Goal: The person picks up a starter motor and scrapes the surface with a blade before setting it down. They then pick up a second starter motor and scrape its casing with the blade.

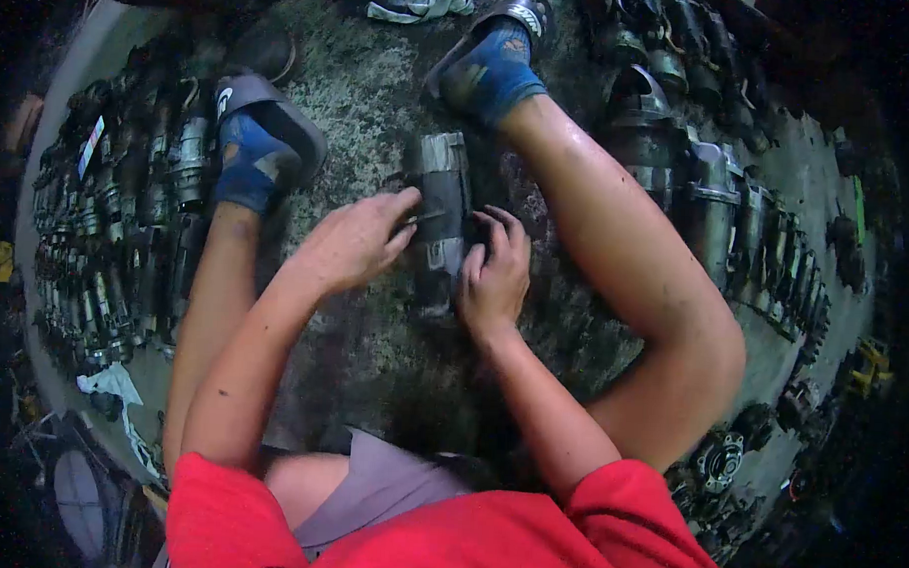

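Observation:
A dark cylindrical metal part [442, 193] with paler bands lies lengthwise on the grimy floor between my legs. My left hand [354, 235] is at its left side, thumb and fingers drawn together. Something thin and dark seems to stick out from those fingertips across the cylinder, too blurred to name. On the other side, my right hand [497, 270] has its fingers curled against the cylinder's right flank, near the lower pale band. Both hands look smudged with dark grime.
Rows of greasy metal cylinders [194, 160] stand on the left, and larger metal housings [713, 203] on the right. A pale cloth [421, 2] lies at the far end. My sandalled feet flank the floor [365, 111]. A round flanged part [721, 462] sits at lower right.

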`<action>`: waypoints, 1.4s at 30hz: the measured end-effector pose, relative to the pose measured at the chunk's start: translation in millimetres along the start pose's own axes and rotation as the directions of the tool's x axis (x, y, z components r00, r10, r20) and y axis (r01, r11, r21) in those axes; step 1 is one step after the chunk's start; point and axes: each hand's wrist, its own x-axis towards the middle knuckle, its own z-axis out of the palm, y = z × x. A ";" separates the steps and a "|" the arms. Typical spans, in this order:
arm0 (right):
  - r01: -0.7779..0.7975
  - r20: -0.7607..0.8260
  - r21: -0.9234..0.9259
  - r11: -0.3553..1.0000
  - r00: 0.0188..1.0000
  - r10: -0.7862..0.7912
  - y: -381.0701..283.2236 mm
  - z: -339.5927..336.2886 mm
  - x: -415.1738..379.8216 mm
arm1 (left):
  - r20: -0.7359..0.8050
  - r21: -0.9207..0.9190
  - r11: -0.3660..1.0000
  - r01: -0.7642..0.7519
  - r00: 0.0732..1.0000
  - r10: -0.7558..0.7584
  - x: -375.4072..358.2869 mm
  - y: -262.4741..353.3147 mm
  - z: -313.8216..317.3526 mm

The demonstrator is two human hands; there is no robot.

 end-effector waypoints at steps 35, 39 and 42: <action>0.239 0.111 0.016 0.971 0.964 -0.240 16.5 9.0 3.3 | -0.091 -0.550 0.834 0.049 0.989 -0.118 -41.7 -40.6 92.0; 0.145 0.067 0.143 0.979 0.985 -0.156 24.2 12.5 4.2 | -0.269 -0.374 0.927 0.013 0.955 -0.122 -39.8 -40.9 95.3; -0.037 -0.007 0.295 0.955 0.999 0.040 29.0 9.0 2.8 | -0.264 -0.416 0.909 -0.026 0.960 -0.094 -39.4 -48.4 109.5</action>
